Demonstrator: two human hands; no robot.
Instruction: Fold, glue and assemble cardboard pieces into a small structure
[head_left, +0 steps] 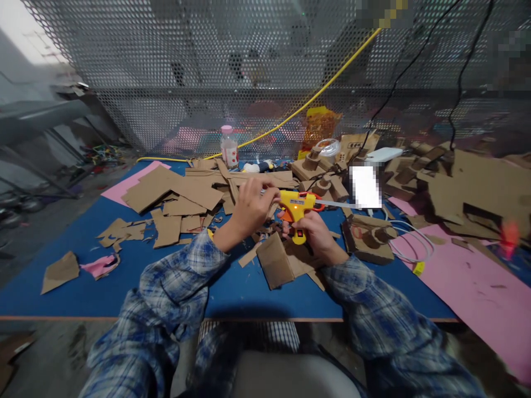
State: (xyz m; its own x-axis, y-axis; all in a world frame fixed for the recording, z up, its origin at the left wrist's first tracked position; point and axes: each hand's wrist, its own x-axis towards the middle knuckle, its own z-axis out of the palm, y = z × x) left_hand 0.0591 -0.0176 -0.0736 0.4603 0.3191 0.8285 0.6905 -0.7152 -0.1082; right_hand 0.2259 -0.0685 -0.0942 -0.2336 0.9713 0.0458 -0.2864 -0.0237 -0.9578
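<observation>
Currently the yellow plastic glue gun [305, 200] sits near the centre of the frame, its nozzle towards the left. The right hand [317, 235] is wrapped around its handle, by the orange trigger [286, 214]. The left hand [253, 204] has its thumb and fingers drawn narrowly together beside the nozzle end; I cannot tell whether they pinch anything. A long, translucent white glue stick [336, 203] runs out of the back.

For good control, the wrist should stay steady and the squeeze light and even, with the left fingertips kept off the metal tip, which may well be hot. The long stick could snag, so its path is best kept free of the coiled white cable [415, 237] at centre right. Just below the hands, the folded brown cardboard piece [276, 262] rests on the blue tabletop [232, 301].

As for writing, the gun's side label is too small to read. The tan paper package [357, 146], upper right of centre, bears dark characters I cannot make out. The clear bottle with a pink cap [229, 149] has a white label with red marks, no brand legible
</observation>
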